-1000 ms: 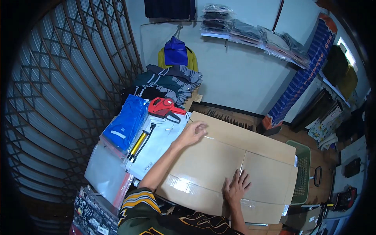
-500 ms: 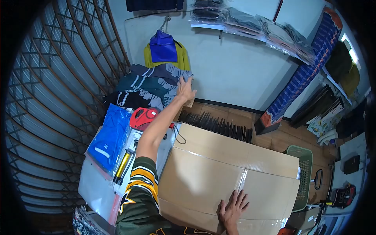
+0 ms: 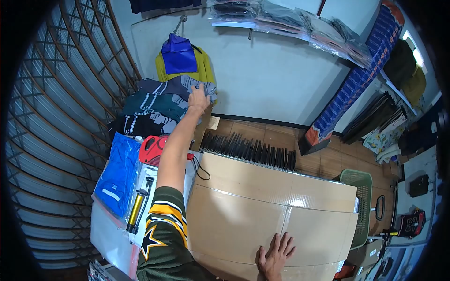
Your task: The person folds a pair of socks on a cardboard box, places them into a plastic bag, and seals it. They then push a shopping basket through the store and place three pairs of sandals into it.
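Note:
My left hand [image 3: 199,99] is stretched far forward onto the patterned end of a dark grey garment [image 3: 174,86]. Its fingers are bent and appear closed on the cloth, though the fingertips are partly hidden. Below that garment lie a teal one [image 3: 157,104] and a black one [image 3: 136,125], each with white stripes and grey patterned parts. My right hand [image 3: 276,257] rests flat on a large cardboard sheet [image 3: 243,206], fingers spread, holding nothing. Under my left forearm sits a red device [image 3: 151,149] with a black cord loop, partly covered by the arm.
Left of my arm are a blue bagged item [image 3: 117,175] and a yellow-and-black hand pump [image 3: 136,210]. Black hangers [image 3: 253,151] line the cardboard's far edge. A green basket [image 3: 361,206] stands at right. A metal folding gate [image 3: 61,140] borders the left side.
My left hand has moved left onto the grey garment, its fingers going from spread to bent. My right hand stays flat on the cardboard. The camera view has shifted slightly.

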Motion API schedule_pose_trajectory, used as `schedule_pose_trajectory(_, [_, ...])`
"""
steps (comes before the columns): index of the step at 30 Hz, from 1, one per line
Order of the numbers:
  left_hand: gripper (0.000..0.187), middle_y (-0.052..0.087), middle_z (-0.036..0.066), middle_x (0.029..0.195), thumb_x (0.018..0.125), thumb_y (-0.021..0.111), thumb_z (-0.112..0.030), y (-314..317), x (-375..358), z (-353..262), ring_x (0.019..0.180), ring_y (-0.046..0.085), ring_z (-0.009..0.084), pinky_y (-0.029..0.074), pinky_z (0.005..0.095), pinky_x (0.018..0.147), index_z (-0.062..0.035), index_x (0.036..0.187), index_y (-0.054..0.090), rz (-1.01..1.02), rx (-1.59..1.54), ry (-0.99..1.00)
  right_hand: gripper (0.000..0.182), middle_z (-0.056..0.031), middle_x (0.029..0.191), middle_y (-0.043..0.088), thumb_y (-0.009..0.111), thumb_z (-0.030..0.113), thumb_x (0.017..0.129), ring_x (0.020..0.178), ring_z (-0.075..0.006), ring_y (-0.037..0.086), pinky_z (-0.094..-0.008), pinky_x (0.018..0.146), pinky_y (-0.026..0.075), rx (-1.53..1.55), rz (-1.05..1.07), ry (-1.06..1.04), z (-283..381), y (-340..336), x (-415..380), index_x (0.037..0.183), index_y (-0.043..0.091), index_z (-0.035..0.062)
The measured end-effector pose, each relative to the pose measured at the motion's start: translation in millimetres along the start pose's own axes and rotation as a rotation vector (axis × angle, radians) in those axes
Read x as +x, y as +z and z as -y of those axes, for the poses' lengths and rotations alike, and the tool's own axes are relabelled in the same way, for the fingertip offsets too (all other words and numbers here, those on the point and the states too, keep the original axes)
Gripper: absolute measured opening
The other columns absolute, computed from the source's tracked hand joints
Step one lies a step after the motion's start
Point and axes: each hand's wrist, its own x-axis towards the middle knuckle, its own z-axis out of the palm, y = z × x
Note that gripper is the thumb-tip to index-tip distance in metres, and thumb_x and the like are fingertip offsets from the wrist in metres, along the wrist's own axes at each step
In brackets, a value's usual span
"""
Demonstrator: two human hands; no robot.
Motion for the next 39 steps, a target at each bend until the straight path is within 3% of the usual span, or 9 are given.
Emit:
schedule_pose_trajectory(4, [0.054, 0.053, 0.030, 0.133, 0.088, 0.077, -0.018, 9.8, 13.6, 28.4, 0.104, 0.069, 0.0518, 0.060, 0.0541, 0.089, -0.0110, 0.135, 0.051, -0.026, -0.041, 0.033, 0.082, -0.0283, 0.167, 0.028, 0.053, 0.057, 0.094, 0.157, -0.0504, 0.014, -0.0685, 0.122, -0.001, 0.005, 0.004, 0.001, 2.8, -4.8, 0.1, 0.157, 0.044, 0.0039])
schedule_pose_trajectory(10, [0.074, 0.040, 0.032, 0.148, 0.088, 0.078, -0.017, -4.7, -5.0, 17.2, 0.112, 0.065, 0.0536, 0.055, 0.0562, 0.099, -0.0284, 0.152, 0.043, 0.075, -0.090, 0.079, 0.082, -0.0265, 0.167, 0.031, 0.055, 0.059, 0.094, 0.156, -0.0518, 0.017, -0.0725, 0.120, 0.004, -0.003, -0.038, -0.015, -2.4, 2.0, -1.4, 0.158, 0.043, 0.0089])
schedule_pose_trajectory(11, [0.097, 0.029, 0.032, 0.158, 0.084, 0.084, -0.022, -13.8, -7.2, 10.7, 0.121, 0.060, 0.0540, 0.053, 0.0552, 0.104, -0.0259, 0.162, 0.027, 0.180, -0.072, 0.051, 0.083, -0.0264, 0.167, 0.031, 0.055, 0.059, 0.094, 0.156, -0.0518, 0.017, -0.0724, 0.120, 0.004, -0.003, -0.042, -0.017, -1.9, 1.9, -1.1, 0.158, 0.043, 0.0089])
schedule_pose_trajectory(14, [0.123, 0.022, 0.029, 0.164, 0.074, 0.093, -0.033, -19.4, -19.2, 11.0, 0.135, 0.052, 0.0511, 0.049, 0.0542, 0.110, -0.0173, 0.166, 0.013, 0.168, -0.079, 0.040, 0.083, -0.0264, 0.167, 0.031, 0.055, 0.059, 0.094, 0.156, -0.0516, 0.016, -0.0723, 0.120, 0.004, 0.003, -0.042, -0.018, -2.2, 1.3, -1.1, 0.159, 0.042, 0.0090])
schedule_pose_trajectory(20, [0.151, 0.021, 0.023, 0.169, 0.057, 0.098, -0.057, -51.1, -22.9, 36.5, 0.150, 0.037, 0.0421, 0.044, 0.0533, 0.117, -0.0126, 0.168, 0.007, 0.568, 0.321, -0.237, 0.083, -0.0256, 0.168, 0.028, 0.056, 0.056, 0.093, 0.158, -0.0492, 0.014, -0.0701, 0.122, 0.003, -0.001, -0.013, -0.005, -1.9, 0.7, -1.4, 0.160, 0.040, 0.0078])
schedule_pose_trajectory(21, [0.133, 0.036, 0.022, 0.165, 0.060, 0.094, -0.062, -41.2, -17.9, 56.7, 0.149, 0.041, 0.0387, 0.044, 0.0497, 0.117, -0.0104, 0.164, 0.030, 0.550, 0.403, -0.127, 0.084, -0.0260, 0.168, 0.030, 0.056, 0.057, 0.093, 0.157, -0.0498, 0.015, -0.0710, 0.121, 0.003, -0.002, -0.025, -0.012, -3.1, 2.7, -0.6, 0.160, 0.041, 0.0086])
schedule_pose_trajectory(25, [0.085, 0.065, 0.021, 0.140, 0.070, 0.090, -0.057, -59.6, -15.4, 87.4, 0.136, 0.058, 0.0349, 0.046, 0.0397, 0.115, -0.0073, 0.136, 0.069, 0.507, 0.099, 0.078, 0.083, -0.0262, 0.167, 0.031, 0.057, 0.056, 0.092, 0.157, -0.0503, 0.015, -0.0719, 0.121, 0.004, 0.009, -0.035, -0.020, -4.1, 3.7, -0.8, 0.160, 0.041, 0.0089])
schedule_pose_trajectory(34, [0.063, 0.067, 0.022, 0.138, 0.083, 0.085, -0.045, -48.7, -12.1, 115.4, 0.130, 0.062, 0.0365, 0.047, 0.0417, 0.112, -0.0072, 0.132, 0.072, 0.459, -0.095, 0.040, 0.083, -0.0275, 0.167, 0.030, 0.058, 0.055, 0.091, 0.157, -0.0511, 0.015, -0.0726, 0.120, 0.004, 0.020, -0.022, -0.016, -3.5, 0.9, -0.4, 0.158, 0.042, 0.0072])
schedule_pose_trajectory(39, [0.073, 0.057, 0.028, 0.145, 0.088, 0.081, -0.039, -61.9, -20.1, 98.3, 0.137, 0.053, 0.0408, 0.046, 0.0438, 0.114, -0.0070, 0.148, 0.056, 0.465, -0.005, 0.132, 0.084, -0.0274, 0.167, 0.031, 0.058, 0.055, 0.091, 0.157, -0.0509, 0.015, -0.0722, 0.121, 0.003, 0.021, -0.037, -0.019, -5.5, 3.8, -1.5, 0.158, 0.042, 0.0072])
